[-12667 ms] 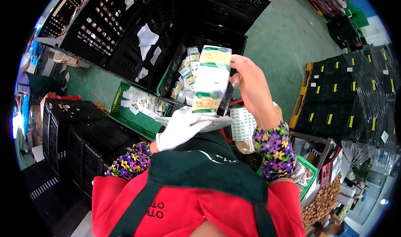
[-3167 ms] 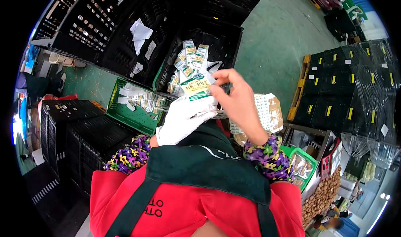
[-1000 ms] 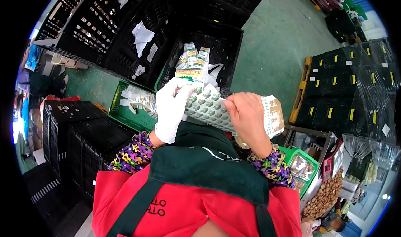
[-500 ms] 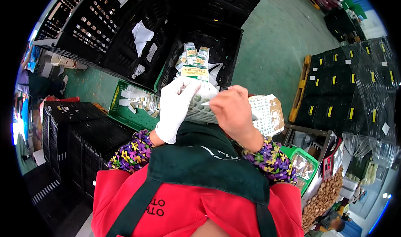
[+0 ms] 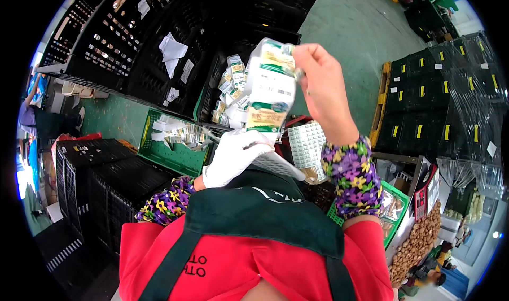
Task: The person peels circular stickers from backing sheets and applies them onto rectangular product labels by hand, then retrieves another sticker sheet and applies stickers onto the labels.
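Note:
A long white band with green and yellow printed labels (image 5: 269, 91) stretches upward between my hands. The fingers of my bare right hand (image 5: 320, 78) pinch its top end. My left hand (image 5: 237, 155), in a white glove, is closed on its lower end and on a flat grey-white printed pack (image 5: 279, 166), seen nearly edge-on in front of the apron. Behind the band, similar labelled pieces (image 5: 233, 83) lie in a black crate (image 5: 208, 97). To the right, beneath my right forearm, is a package with a small repeated green print (image 5: 306, 142).
A green crate (image 5: 183, 163) with labelled packs stands at left, beside stacked black crates (image 5: 114, 181). Tall black crates (image 5: 119, 46) rise at upper left. Wrapped crates (image 5: 424, 99) stand on a pallet at right, above a green tray (image 5: 395, 205) and a red scale (image 5: 420, 203). A person (image 5: 47, 112) is at far left.
My right hand has moved up, raising the printed band from the pack. My left hand has shifted slightly right and down, and the pack is now tilted edge-on.

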### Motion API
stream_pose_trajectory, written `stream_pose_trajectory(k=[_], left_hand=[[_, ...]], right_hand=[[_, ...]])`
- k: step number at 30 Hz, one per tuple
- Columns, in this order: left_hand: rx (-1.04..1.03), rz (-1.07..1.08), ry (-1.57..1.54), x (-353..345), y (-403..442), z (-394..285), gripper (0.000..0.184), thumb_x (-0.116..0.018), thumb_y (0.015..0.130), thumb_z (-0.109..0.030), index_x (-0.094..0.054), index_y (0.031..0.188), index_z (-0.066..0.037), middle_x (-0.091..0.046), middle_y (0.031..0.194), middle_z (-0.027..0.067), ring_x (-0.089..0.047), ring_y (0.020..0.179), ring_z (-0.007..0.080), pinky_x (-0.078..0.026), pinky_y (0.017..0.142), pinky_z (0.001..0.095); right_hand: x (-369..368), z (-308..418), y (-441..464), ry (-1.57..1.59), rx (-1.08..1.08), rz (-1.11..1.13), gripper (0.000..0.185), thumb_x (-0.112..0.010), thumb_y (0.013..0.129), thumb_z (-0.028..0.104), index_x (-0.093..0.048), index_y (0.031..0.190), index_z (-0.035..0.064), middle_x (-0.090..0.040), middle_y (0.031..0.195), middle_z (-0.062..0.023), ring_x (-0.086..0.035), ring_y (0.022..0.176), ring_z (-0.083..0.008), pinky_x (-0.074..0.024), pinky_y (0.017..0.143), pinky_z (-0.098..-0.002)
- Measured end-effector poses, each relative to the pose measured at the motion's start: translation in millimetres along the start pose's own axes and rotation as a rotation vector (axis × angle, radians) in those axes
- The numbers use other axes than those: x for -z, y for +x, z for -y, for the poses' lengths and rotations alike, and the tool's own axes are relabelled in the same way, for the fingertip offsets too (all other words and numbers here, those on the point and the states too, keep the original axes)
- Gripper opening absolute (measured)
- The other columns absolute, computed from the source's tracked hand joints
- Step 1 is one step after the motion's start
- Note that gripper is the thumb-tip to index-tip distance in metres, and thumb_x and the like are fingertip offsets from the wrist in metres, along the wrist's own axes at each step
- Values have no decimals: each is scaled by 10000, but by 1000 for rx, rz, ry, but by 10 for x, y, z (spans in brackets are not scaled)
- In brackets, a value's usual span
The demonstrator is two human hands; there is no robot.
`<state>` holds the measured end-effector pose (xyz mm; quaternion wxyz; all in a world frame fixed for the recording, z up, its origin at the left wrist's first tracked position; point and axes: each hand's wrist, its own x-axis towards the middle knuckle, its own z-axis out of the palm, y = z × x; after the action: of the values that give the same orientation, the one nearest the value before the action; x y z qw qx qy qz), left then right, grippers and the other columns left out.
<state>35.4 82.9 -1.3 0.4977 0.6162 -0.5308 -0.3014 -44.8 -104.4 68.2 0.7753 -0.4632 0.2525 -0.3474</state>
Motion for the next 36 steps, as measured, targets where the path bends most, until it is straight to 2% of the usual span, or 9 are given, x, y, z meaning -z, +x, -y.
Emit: stream_pose_trajectory(k=[3,8,10,15,18,20,23,29,36], left_hand=[[141,-172,-97,36,7,-41,91,-686,803,-117,-700,858,-46,-683,803,78,-644,692,184,-489,649,282],[28,-166,28,89,25,-65,113,-701,802,-132,-700,866,-39,-688,826,84,-645,710,177,-486,657,274],[215,-179,-165,51,25,-136,111,-706,797,-125,-701,869,-40,-686,824,78,-647,725,183,-491,667,283],[99,-202,-98,76,27,-219,89,-710,786,-78,-698,857,-27,-693,823,73,-644,709,149,-498,657,271],[-26,-177,-10,133,71,-189,83,-728,761,-59,-696,832,-28,-700,818,65,-647,702,139,-504,656,264],[-67,-131,26,126,54,-164,92,-743,747,-76,-697,818,-40,-703,818,56,-656,722,160,-510,676,277],[-136,72,234,28,-26,-39,127,-776,707,-151,-697,779,-82,-700,810,37,-659,805,207,-503,737,323],[-19,-77,67,-23,-82,15,123,-722,768,-229,-699,787,-109,-682,811,59,-634,762,237,-486,709,336],[14,-115,182,65,-10,-82,140,-719,772,-227,-699,821,-97,-675,795,60,-632,750,244,-479,644,331]], right_hand=[[-5,-79,-353,-399,-80,-70,135,-653,879,127,-601,812,23,-524,681,71,-401,598,10,-319,505,-178],[-21,-370,-612,-391,-210,-3,161,-660,870,139,-591,787,19,-535,636,68,-409,563,7,-316,488,-184],[-3,-410,-628,-398,-212,15,166,-655,872,144,-590,785,19,-542,632,60,-425,561,0,-327,491,-189],[-37,-246,-618,-1224,31,-17,206,-659,882,196,-576,871,8,-542,614,38,-475,582,-29,-373,509,-220],[132,-354,-541,-567,-133,192,210,-661,886,202,-575,903,12,-546,623,35,-471,595,-25,-380,516,-224],[99,-262,-544,-649,-314,282,196,-652,894,187,-582,896,5,-564,658,22,-477,616,-29,-402,531,-224],[33,-197,-342,-398,-85,105,158,-630,908,146,-590,865,-2,-595,727,11,-494,643,-32,-426,560,-215],[21,-112,-323,-320,-102,-237,107,-611,909,109,-598,941,7,-581,815,15,-517,728,-26,-436,644,-191],[-65,-503,-690,-428,10,9,152,-624,867,66,-588,993,-10,-612,868,-34,-560,746,-74,-453,659,-230]])
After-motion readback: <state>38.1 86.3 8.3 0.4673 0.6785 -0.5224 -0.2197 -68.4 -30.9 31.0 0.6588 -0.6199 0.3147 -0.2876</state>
